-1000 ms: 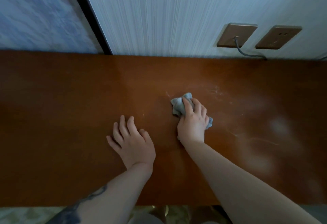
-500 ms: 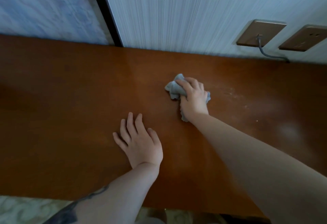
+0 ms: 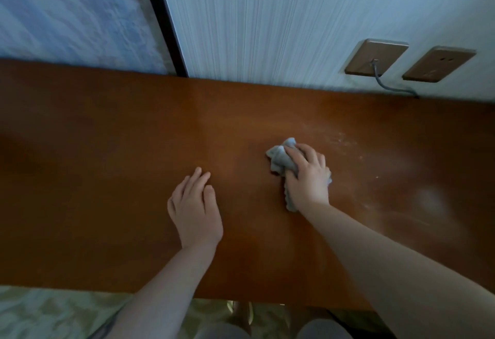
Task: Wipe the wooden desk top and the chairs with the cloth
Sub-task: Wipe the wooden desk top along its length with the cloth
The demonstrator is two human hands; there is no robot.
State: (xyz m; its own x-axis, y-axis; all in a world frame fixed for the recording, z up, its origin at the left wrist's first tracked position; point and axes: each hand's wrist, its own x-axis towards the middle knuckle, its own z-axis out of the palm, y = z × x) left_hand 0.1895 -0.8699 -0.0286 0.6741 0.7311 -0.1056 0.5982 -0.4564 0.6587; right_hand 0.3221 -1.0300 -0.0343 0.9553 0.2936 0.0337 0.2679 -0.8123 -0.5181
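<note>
Right hand drawn back nearer, clutching bunched cloth on desk; left hand flat, empty

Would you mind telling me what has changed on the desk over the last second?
The right hand pushed the cloth away toward the wall, then drew it back toward the near edge, gripping it throughout. The left hand stayed flat on the desk, holding nothing. The pale smears to the right of the cloth remain unwiped.

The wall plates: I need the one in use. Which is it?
Above the desk top's far right edge, two brown wall plates sit side by side. The left plate is yours: only it has a grey cable plugged in.
</note>
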